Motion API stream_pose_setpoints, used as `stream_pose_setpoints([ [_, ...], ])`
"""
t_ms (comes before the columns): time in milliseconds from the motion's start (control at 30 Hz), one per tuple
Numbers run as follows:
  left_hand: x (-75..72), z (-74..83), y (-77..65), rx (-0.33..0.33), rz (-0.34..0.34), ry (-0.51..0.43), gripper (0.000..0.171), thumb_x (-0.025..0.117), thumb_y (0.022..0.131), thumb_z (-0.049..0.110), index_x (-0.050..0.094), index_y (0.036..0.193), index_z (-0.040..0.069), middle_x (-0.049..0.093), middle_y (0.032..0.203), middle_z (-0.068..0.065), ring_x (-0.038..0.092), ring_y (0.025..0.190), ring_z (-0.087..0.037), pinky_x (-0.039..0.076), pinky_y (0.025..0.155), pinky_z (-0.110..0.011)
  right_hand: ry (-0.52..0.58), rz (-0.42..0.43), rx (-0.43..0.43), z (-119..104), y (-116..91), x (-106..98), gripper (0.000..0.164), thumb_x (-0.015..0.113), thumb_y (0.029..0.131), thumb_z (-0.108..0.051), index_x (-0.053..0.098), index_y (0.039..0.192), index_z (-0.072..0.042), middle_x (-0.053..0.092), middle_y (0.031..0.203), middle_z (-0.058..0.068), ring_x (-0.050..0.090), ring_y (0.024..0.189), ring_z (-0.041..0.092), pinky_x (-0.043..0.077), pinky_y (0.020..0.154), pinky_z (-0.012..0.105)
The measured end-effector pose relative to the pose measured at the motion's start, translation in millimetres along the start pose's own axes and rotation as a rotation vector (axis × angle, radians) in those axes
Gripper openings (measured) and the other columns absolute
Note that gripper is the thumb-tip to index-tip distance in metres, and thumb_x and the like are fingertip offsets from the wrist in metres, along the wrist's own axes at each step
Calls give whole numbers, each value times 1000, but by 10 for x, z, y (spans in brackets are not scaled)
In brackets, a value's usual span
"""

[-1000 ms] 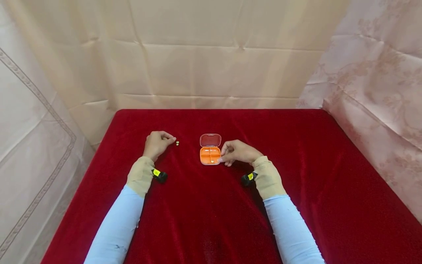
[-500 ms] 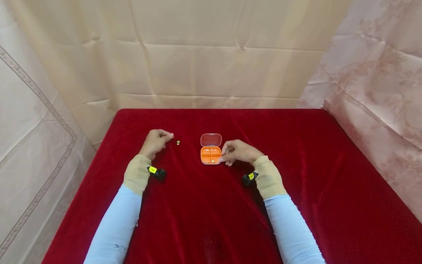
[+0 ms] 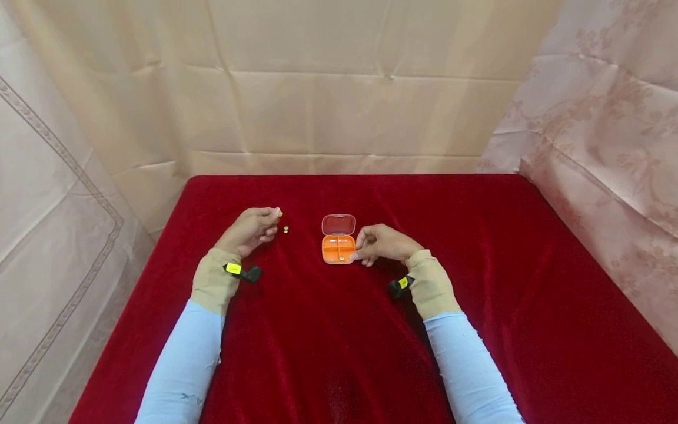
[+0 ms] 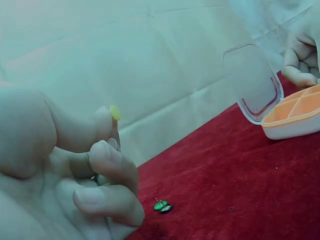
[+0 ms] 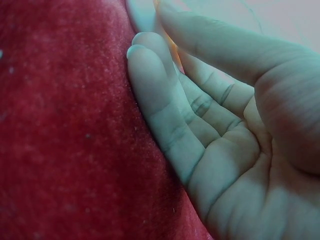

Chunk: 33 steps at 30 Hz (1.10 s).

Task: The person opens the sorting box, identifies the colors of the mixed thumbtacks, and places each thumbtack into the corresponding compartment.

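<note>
My left hand, raised above the left part of the table, pinches a small yellow pill between thumb and fingertip. Just right of that hand, two small green round pieces lie close together on the cloth. Near the middle stands an orange pill box, its clear lid tilted up at the back. My right hand grips the box's right side with thumb and fingers. One small pale piece lies in the front right compartment. In the right wrist view, the fingers mostly hide the box.
A red velvet cloth covers the table. Beige curtain hangs behind the far edge, with patterned drapes at the right and a pale one at the left. Each wrist carries a small black camera.
My left hand has lifted from beside the green pieces and turned, bringing the pinched yellow pill into sight. The right hand and the pill box have stayed in place.
</note>
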<state>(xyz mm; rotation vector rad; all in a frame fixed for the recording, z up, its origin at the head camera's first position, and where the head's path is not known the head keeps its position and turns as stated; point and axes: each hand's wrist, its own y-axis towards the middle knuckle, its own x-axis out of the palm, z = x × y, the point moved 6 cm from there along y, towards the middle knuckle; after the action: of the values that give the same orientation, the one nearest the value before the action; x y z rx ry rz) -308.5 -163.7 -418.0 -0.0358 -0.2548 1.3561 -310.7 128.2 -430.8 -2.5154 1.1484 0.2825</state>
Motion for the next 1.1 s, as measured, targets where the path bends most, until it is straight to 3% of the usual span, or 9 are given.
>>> stream_pose_setpoints([
  [100,31,0,-5,0,-34,-29,22,53,101,16,54,98,-6,46,78,-1,41,61,-10,27,49,-20,5,0,3,3,4,2,31,80,80,-12,59,97,3,62,82,16,63,66,22,55,68,41],
  [300,68,-26,-3,-8,-38,0,31,51,102,14,45,112,-15,49,86,-7,42,61,-9,29,50,-20,-1,2,2,21,12,3,32,81,79,-13,58,96,2,63,81,15,63,65,22,55,68,40],
  [500,108,-37,1,10,-54,44,37,53,102,15,42,117,-17,50,89,-10,42,61,-8,29,51,-19,-13,5,3,11,3,1,31,80,80,-13,59,97,2,63,82,15,63,66,22,55,68,40],
  [1100,87,-60,22,6,-17,80,46,58,100,20,46,125,-17,50,85,-4,41,62,-7,31,53,-20,0,2,-11,-11,-7,11,29,79,81,-10,58,96,3,62,80,14,63,65,21,55,67,40],
])
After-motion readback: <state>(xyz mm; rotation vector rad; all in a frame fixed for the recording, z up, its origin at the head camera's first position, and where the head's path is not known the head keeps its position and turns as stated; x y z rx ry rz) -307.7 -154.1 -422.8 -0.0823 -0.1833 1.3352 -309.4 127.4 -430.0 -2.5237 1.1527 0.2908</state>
